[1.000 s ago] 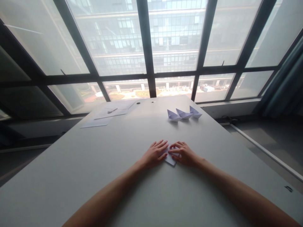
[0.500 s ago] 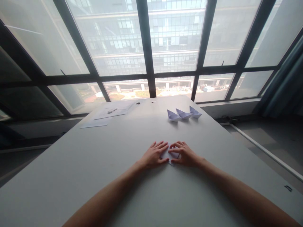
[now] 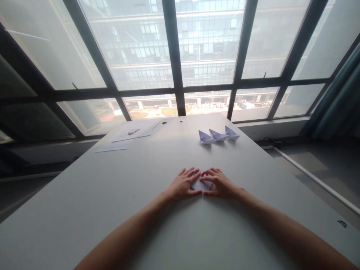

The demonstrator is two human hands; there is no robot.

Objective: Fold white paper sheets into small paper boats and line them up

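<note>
A small piece of folded white paper (image 3: 200, 184) lies flat on the table between my two hands. My left hand (image 3: 185, 183) rests over its left side, fingers stretched along the far edge and thumb at the near edge. From the other side my right hand (image 3: 218, 183) grips the paper, its fingers bent over the top and its thumb at the near corner. Both thumb tips almost meet there. Fingers cover the paper's side edges, so its full shape is hidden.
Three white paper boats (image 3: 219, 135) stand in a row beyond my right hand. Sheets of white paper (image 3: 118, 145) lie at the far left, with a small white object (image 3: 133, 131) on top. The white table (image 3: 84, 195) reaches to large windows (image 3: 208, 48).
My left thumb has slid slightly right along the near edge. The small tip of paper that stuck out below the thumbs no longer shows. The boats and sheets have not moved.
</note>
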